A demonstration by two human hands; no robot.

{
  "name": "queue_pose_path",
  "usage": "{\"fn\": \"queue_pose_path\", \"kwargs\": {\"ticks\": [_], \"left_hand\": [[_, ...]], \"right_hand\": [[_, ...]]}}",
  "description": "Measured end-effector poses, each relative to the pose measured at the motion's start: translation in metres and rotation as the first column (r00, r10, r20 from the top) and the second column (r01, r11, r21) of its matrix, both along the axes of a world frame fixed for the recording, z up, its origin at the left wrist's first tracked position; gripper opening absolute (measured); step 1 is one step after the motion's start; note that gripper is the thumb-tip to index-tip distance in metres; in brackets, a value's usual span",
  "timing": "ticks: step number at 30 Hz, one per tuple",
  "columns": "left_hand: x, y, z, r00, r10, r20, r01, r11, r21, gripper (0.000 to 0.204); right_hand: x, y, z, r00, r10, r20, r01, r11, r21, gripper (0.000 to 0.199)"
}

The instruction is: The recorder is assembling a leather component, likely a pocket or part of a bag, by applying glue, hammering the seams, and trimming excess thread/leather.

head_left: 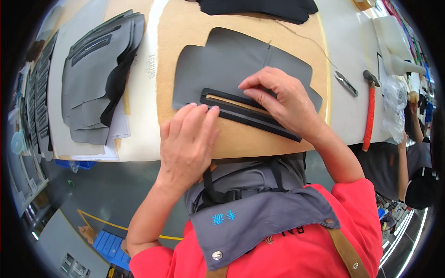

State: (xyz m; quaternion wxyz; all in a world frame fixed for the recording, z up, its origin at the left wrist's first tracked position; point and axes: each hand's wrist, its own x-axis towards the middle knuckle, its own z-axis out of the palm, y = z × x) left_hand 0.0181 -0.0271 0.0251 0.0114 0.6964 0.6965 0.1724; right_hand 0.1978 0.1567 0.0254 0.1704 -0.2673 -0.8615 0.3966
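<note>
On the tan work board lies a grey sheet-material panel point(236, 65) with stepped, rounded corners. Along its near edge runs a black strip with a long narrow slot point(252, 116); the tan board shows through the opening. My left hand point(187, 139) lies with fingers stretched out, its fingertips on the near left edge of the panel and strip. Over the strip and panel, my right hand point(285, 97) has thumb and index finger pinched together. Whatever is in that pinch, if anything, is too small to make out.
Stacked grey panels point(92, 78) lie at the left. Black material point(259, 7) sits at the far edge. To the right are small snips point(346, 83), a red-handled hammer point(370, 106), a clear plastic bag point(394, 106) and a whitish bottle point(394, 46). Another person's arm point(403, 162) shows at far right.
</note>
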Motion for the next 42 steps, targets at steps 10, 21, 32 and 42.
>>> {"fn": "queue_pose_path", "kwargs": {"ticks": [10, 21, 32, 42], "left_hand": [[-0.006, -0.007, -0.008, 0.999, -0.035, 0.028, 0.034, 0.999, 0.017, 0.053], [-0.009, -0.008, -0.010, 0.999, -0.037, 0.023, 0.036, 0.999, 0.010, 0.052], [-0.012, -0.006, -0.005, 0.997, -0.078, 0.012, 0.078, 0.997, -0.022, 0.050], [-0.017, -0.001, 0.001, 0.992, -0.048, 0.113, 0.055, 0.997, -0.062, 0.051]], "right_hand": [[-0.023, -0.028, -0.008, 0.995, 0.067, 0.074, -0.082, 0.971, 0.225, 0.012], [-0.025, -0.027, -0.011, 0.985, 0.161, 0.064, -0.172, 0.936, 0.307, 0.013], [-0.021, -0.028, -0.021, 0.973, 0.213, -0.092, -0.160, 0.903, 0.399, 0.036], [-0.014, -0.026, -0.026, 0.941, 0.332, -0.057, -0.247, 0.795, 0.554, 0.048]]}}
